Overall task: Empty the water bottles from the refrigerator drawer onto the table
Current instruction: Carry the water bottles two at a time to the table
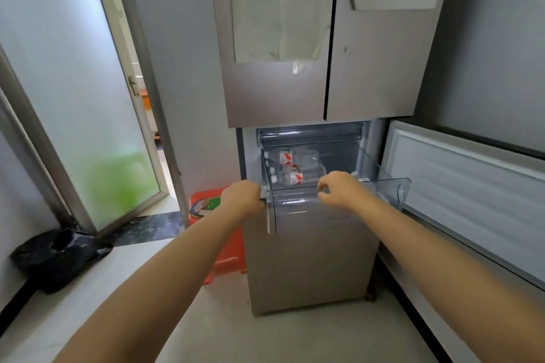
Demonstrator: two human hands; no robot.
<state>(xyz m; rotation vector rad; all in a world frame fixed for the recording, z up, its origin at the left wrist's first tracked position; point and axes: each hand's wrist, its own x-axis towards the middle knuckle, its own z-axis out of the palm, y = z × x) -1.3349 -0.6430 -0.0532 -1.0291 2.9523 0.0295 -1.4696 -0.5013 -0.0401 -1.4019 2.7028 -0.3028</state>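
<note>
A clear plastic refrigerator drawer (309,209) stands pulled out from the grey refrigerator (280,91). Inside it lie several clear water bottles (290,177) with red-and-white labels, on their sides at the left. My left hand (240,196) grips the drawer's front left corner. My right hand (339,188) hovers over the drawer's front rim, fingers curled and apart, holding nothing. No table is in view.
The lower refrigerator door (472,186) hangs open at the right. An orange plastic stool (224,259) stands left of the refrigerator. A black bag (56,256) lies on the floor by a frosted glass door (88,97), which is ajar.
</note>
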